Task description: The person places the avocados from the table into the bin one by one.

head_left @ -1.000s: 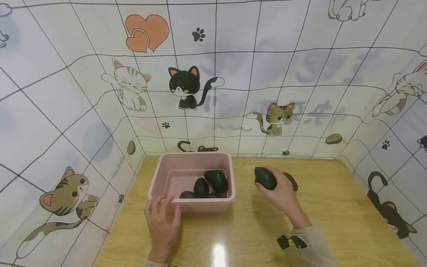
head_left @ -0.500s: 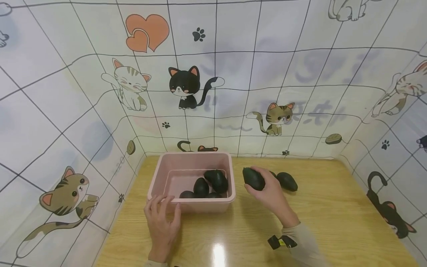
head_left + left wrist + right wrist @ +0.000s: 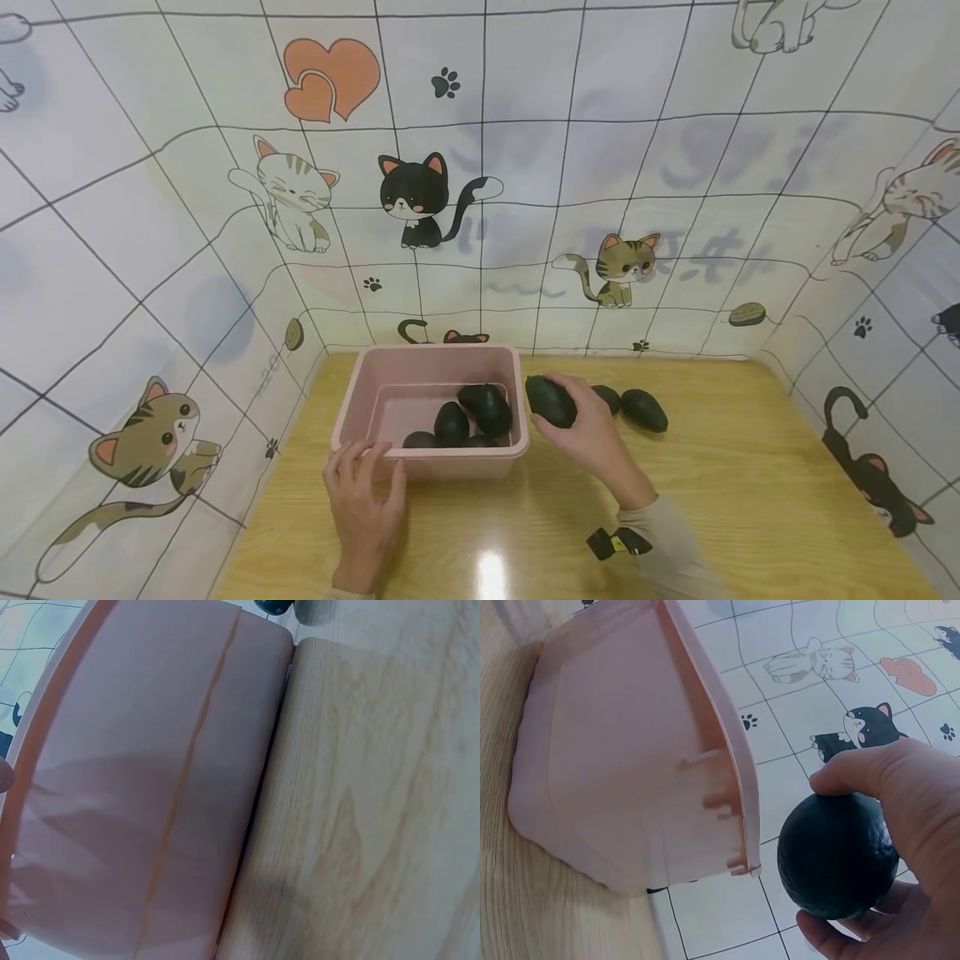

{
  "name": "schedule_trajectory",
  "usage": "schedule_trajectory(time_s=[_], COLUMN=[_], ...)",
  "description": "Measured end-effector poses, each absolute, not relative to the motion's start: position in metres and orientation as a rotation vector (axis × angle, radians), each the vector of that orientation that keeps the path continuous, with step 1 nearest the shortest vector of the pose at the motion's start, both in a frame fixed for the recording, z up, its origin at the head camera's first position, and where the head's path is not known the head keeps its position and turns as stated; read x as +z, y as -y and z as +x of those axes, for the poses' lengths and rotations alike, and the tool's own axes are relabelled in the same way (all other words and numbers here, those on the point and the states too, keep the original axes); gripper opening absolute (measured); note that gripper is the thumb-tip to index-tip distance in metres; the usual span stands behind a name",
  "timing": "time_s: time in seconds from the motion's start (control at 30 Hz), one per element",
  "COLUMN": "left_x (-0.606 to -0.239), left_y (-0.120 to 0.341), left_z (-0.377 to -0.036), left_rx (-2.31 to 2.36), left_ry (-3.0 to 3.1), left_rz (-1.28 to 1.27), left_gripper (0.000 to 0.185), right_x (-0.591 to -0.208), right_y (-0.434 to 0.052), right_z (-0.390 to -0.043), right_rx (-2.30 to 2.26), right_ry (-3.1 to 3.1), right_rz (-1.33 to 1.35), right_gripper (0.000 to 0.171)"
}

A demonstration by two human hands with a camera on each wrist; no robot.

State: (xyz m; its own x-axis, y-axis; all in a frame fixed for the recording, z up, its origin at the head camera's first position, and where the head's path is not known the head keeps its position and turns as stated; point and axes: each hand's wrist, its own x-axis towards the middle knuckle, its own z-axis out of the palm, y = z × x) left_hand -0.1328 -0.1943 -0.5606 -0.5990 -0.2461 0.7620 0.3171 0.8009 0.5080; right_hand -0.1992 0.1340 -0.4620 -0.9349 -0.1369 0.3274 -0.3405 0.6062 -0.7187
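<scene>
In the head view, my right hand [image 3: 588, 429] grips a dark green avocado [image 3: 551, 402] just beyond the right rim of a pink plastic bin [image 3: 431, 467]. The right wrist view shows the thumb on one side of the avocado [image 3: 836, 855] and fingers curled around the other, with the bin [image 3: 630, 750] beside it. Several avocados [image 3: 452, 423] lie inside the bin, gathered toward its right half. My left hand [image 3: 363, 504] rests with relaxed fingers on the bin's front-left rim. In the left wrist view, mostly the bin's outer wall [image 3: 142, 750] shows.
Two more avocados [image 3: 643, 410] lie on the wooden table [image 3: 712, 500], to the right of my right hand, one partly hidden behind it. A cat-patterned wall covering [image 3: 517, 183] encloses the back and both sides of the table.
My right hand has carried the avocado left, up to the bin's right rim, uncovering the avocados behind it on the table. My left hand has stayed at the rim.
</scene>
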Motion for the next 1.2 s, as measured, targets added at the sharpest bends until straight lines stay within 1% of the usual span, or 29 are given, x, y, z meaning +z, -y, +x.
schedule_trajectory(time_s=[0.93,1.2], left_x=[-0.562,-0.563], left_y=[0.196,0.196], left_z=[-0.133,-0.133], left_rx=[-0.769,-0.765], left_ry=[2.041,2.034], left_rz=[-0.074,-0.080], left_gripper=[0.029,0.028], right_x=[-0.454,-0.453], right_y=[-0.095,-0.088], right_z=[-0.197,-0.198], right_rx=[1.278,1.265], right_ry=[2.585,2.615], right_rz=[0.553,0.563], right_gripper=[0.064,0.064])
